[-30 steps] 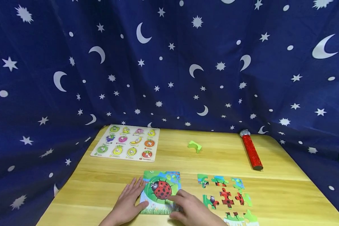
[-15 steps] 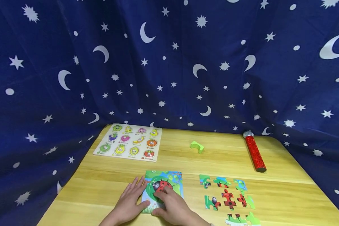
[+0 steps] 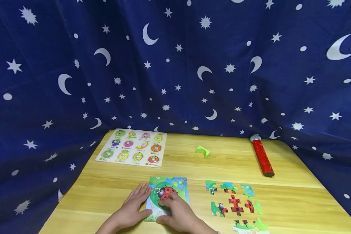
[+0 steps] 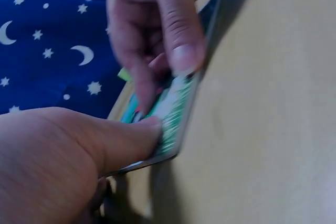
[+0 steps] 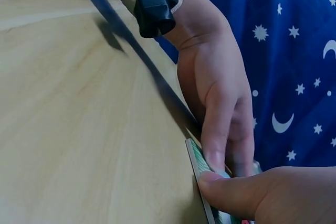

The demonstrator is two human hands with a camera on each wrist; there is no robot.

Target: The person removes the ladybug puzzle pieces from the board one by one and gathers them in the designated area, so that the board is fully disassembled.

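A square ladybug puzzle board (image 3: 156, 211) lies near the front of the table, its lower right covered by my right hand (image 3: 178, 213). In the left wrist view, that hand's thumb (image 4: 186, 59) and index finger come down on the grassy edge. They seem to pinch a puzzle piece against the board, mostly hidden by the fingers. Flat along the board's left side rests my left hand (image 3: 131, 206), fingers straight and thumb (image 4: 142, 132) on the board's edge. To the right lie several loose puzzle pieces (image 3: 236, 206), spread in rough rows.
A fruit peg board (image 3: 131, 148) sits at the back left. Behind the loose pieces are a green arch block (image 3: 203, 151) and a red glittery microphone (image 3: 262, 157). A dark blue star-and-moon curtain (image 3: 175, 65) closes off the table's back and sides.
My right hand has moved left across the board, over the ladybug's lower part, and then stayed there. The left hand has kept its place. The view has shifted slightly.
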